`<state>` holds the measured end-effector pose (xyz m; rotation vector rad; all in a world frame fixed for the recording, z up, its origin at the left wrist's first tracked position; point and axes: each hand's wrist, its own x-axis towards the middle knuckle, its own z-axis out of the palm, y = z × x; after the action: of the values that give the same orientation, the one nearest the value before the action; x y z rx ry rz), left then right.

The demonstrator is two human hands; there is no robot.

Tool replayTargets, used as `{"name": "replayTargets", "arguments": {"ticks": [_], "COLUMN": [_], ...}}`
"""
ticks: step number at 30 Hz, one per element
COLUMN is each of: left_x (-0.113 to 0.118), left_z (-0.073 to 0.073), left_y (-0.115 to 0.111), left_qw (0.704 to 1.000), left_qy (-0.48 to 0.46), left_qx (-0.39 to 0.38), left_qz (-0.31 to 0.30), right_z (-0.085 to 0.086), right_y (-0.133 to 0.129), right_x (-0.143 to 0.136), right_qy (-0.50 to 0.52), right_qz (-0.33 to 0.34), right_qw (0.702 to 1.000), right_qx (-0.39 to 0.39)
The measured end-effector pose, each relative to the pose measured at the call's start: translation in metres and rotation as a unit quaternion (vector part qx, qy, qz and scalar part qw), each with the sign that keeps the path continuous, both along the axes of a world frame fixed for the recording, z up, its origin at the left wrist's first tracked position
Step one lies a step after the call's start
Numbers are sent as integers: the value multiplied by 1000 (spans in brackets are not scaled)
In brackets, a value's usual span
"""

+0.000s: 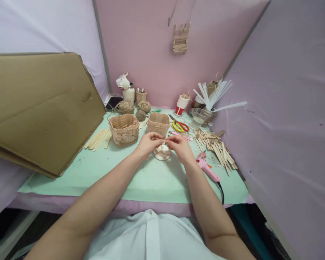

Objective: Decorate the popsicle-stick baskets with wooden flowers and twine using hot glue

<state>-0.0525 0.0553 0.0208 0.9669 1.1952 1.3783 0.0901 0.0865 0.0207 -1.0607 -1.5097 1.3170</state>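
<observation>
My left hand (151, 142) and my right hand (178, 145) meet at the middle of the table, fingertips pinched close together. Between them is a small pale piece (164, 142), too small to name. Just below the fingers sits a round, clear-rimmed dish (161, 157) with whitish and brown bits on it, partly covered by the hands. Behind my hands stands a woven-looking basket (158, 124); a second basket (124, 130) holding wooden strips is to the left. To the right of my right hand lies a pink glue gun (208, 169) with a black cord.
Orange and yellow-handled scissors (180, 125) lie behind my right hand. Loose wooden sticks (216, 146) are heaped at right, more sticks (98, 140) at left. Twine balls (125, 107), a red-white cup (182, 104) and white glue sticks (215, 95) stand at the back. Large cardboard (43, 112) leans at left.
</observation>
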Motion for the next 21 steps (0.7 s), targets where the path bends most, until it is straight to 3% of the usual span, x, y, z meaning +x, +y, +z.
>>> {"name": "replayTargets", "arguments": {"ticks": [8, 21], "left_x": [1, -1], "left_z": [4, -2], "left_y": [-3, 1], "left_qw": [1000, 1000], "left_qy": [3, 13], "left_qx": [-6, -1], "left_qz": [3, 13], "right_z": [-1, -7], "right_y": [2, 2], "right_x": [1, 4], "right_qy": [-16, -7], "right_qz": [1, 5], "right_qw": [1000, 1000], "right_qx": [4, 11]}}
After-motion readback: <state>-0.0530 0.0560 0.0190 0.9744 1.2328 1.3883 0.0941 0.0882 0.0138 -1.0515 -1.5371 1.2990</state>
